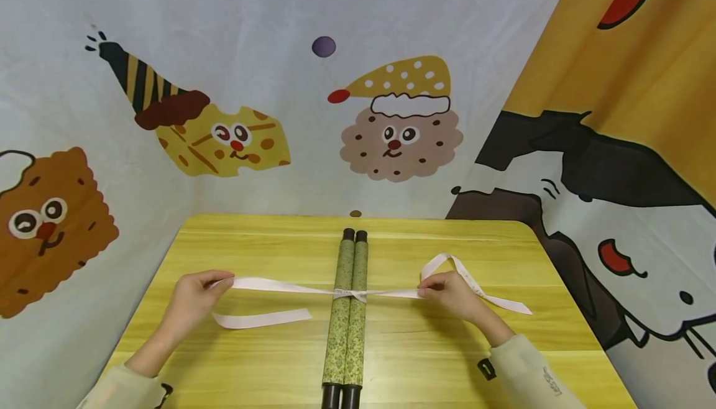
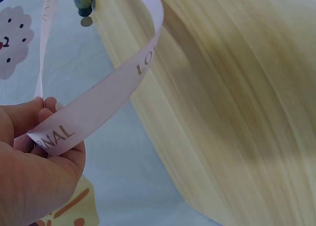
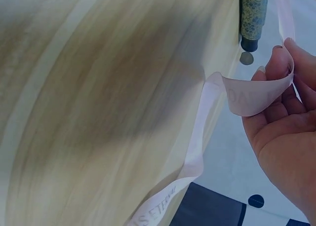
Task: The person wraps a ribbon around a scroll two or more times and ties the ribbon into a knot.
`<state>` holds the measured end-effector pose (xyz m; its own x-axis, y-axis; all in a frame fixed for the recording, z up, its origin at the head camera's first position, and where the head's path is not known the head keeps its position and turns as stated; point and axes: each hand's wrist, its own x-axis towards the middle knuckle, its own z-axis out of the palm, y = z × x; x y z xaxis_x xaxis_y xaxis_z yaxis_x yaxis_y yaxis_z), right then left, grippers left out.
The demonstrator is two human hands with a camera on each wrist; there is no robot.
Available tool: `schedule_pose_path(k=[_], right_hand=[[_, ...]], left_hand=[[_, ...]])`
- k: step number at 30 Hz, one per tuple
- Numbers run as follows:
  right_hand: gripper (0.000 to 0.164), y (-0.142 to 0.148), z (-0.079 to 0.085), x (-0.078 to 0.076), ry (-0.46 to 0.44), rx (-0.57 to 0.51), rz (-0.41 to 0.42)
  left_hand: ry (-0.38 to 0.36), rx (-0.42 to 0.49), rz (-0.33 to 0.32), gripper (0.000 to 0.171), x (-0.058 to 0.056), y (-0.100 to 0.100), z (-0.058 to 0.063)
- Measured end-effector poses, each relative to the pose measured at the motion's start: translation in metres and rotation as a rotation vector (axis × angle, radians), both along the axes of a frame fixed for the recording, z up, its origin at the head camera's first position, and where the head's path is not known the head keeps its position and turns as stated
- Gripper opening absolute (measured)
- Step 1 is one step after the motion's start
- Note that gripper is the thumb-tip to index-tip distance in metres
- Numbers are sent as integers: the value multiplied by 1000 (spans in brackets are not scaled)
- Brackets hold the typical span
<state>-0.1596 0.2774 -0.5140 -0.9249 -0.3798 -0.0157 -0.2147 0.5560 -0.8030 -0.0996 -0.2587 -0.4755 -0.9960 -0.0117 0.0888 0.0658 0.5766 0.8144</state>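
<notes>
Two green patterned scrolls (image 1: 338, 340) with dark end knobs lie side by side on the table, pointing away from me. A pale pink ribbon (image 1: 279, 286) with printed lettering wraps round both and crosses over itself on top. To the left of the scrolls, my left hand (image 1: 192, 297) pinches one side of the ribbon between thumb and fingers; its loose tail hangs below and curves back over the tabletop. My right hand (image 1: 455, 297) pinches the other side, and that tail loops up behind the hand and trails right. Between the hands the ribbon runs nearly straight.
The yellow wood-grain table (image 1: 252, 241) has rounded far corners. Behind it hangs a pale cloth (image 1: 302, 191) printed with cartoon biscuits and cheese, and a yellow and black patterned part (image 1: 626, 86) is at the right.
</notes>
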Motion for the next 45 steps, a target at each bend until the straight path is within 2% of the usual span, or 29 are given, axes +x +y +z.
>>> schedule_pose_path(k=[6,12,24,31,39,45], right_hand=[[11,7,-3,2,-28,0,-4],[11,14,-7,2,-33,11,-28],[8,17,-11,0,-49,34,-26],[8,16,-12,1,-32,13,-10],[8,14,-11,1,-38,22,-37],[7,12,-12,1,-54,24,-34]], left_hand=[[-25,-37,22,21,0,-4,-4],[-62,-57,28,21,-2,-9,-17],[-103,-97,48,16,-13,-17,-35],[-98,-117,48,16,-16,-17,-40],[-82,-124,49,15,-18,-13,-45],[-87,-120,35,29,-15,-1,-46]])
